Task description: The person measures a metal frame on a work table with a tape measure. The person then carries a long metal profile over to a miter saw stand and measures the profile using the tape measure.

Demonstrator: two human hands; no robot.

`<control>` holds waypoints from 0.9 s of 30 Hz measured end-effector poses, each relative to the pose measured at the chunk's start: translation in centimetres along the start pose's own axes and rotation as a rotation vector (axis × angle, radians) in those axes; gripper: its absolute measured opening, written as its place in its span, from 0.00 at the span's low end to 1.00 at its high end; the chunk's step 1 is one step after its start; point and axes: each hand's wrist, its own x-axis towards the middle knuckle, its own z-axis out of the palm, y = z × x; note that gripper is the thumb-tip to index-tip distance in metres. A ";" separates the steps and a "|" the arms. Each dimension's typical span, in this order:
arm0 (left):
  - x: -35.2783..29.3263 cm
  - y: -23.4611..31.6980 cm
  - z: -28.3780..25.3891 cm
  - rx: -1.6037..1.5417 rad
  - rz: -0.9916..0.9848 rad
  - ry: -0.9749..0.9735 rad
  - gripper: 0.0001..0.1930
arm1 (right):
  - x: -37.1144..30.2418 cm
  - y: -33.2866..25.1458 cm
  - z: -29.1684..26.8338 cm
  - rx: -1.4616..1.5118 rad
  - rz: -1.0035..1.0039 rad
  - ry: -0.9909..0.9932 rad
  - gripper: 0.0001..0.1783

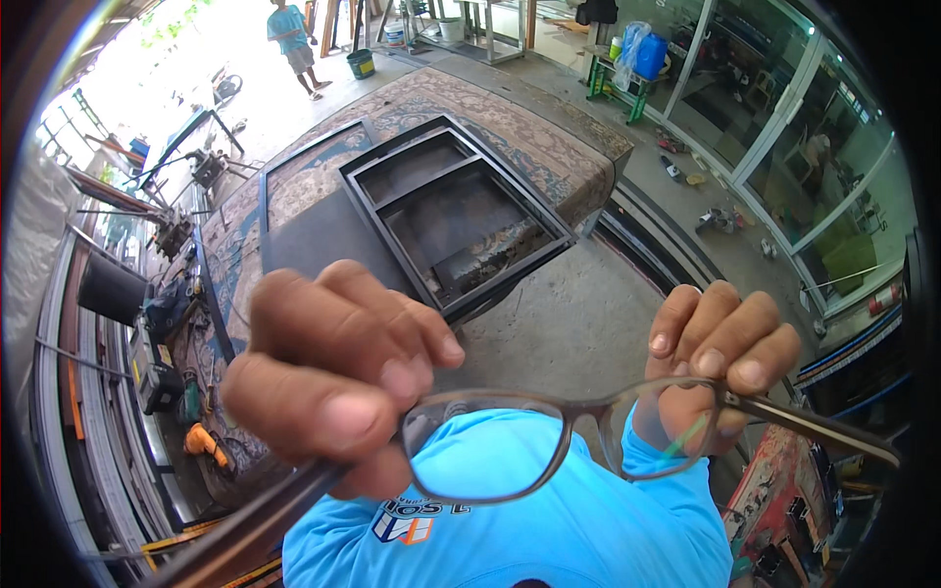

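Note:
A pair of eyeglasses [580, 408] with a dark rim and clear lenses is held close in front of my chest, its arms unfolded toward me. The left side, near the hinge, is pinched between the thumb and fingers of my left hand [333, 358]. My right hand [720, 343] grips the other side by its hinge, fingers curled over the top of the rim. Beyond the hands, a black rectangular frame with a crossbar [431, 180] lies on a table draped with a patterned carpet [559, 147].
A flat dark panel [333, 230] lies beside the black frame. Metal bars [88, 412], an orange power tool [204, 443] and a black bucket [110, 288] crowd the left. Glass doors [774, 127] stand at the right. Another person [289, 39] stands far off at the upper left.

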 end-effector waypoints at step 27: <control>1.0 4.0 0.9 0.271 0.309 0.056 0.15 | 0.3 -4.9 -1.3 -0.098 -0.134 0.046 0.15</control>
